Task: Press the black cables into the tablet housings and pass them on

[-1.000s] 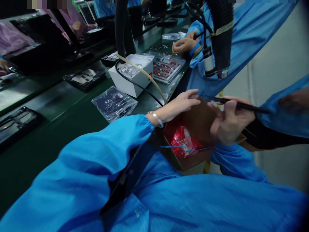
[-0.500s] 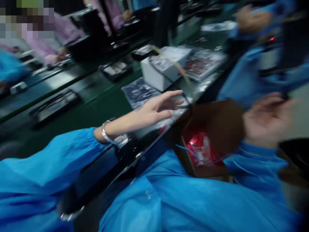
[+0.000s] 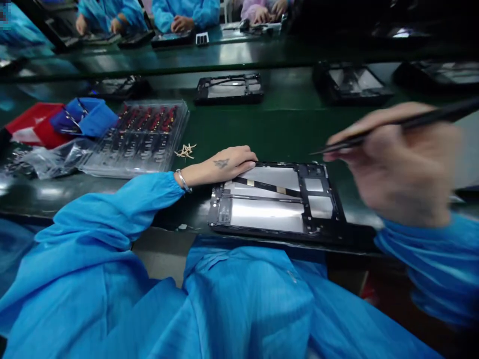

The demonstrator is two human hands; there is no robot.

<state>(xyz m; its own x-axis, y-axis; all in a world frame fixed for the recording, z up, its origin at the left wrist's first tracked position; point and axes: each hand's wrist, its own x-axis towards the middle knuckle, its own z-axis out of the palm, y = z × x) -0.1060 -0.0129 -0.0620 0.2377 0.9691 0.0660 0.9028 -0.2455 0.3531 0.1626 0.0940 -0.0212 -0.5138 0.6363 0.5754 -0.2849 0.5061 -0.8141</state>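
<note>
An opened tablet (image 3: 267, 214) with a black frame and bare silvery plates lies at the bench's front edge. A dark flat ribbon cable (image 3: 267, 187) with gold patches runs slantwise across it. My left hand (image 3: 235, 162) grips the tablet's far left edge, thumb on the near side and the other fingers partly hidden. Above and right of the tablet, my right hand (image 3: 404, 169) pinches black tweezers (image 3: 422, 119) like a pen. Their thin tip points left, over the tablet's far right corner and apart from it. This hand is blurred.
A clear compartment tray (image 3: 140, 132) of small red-and-black wired parts stands left. Beside it are a blue bin (image 3: 88, 117), a red bin (image 3: 35, 122) and a plastic bag (image 3: 60, 157). More tablets (image 3: 232, 89) line the green bench. Co-workers' hands (image 3: 182, 23) are across it.
The view has swung left to the bench. My left hand, previously in the air, is now on the tablet. My right hand has risen from beside the carton and now shows the tweezers.
</note>
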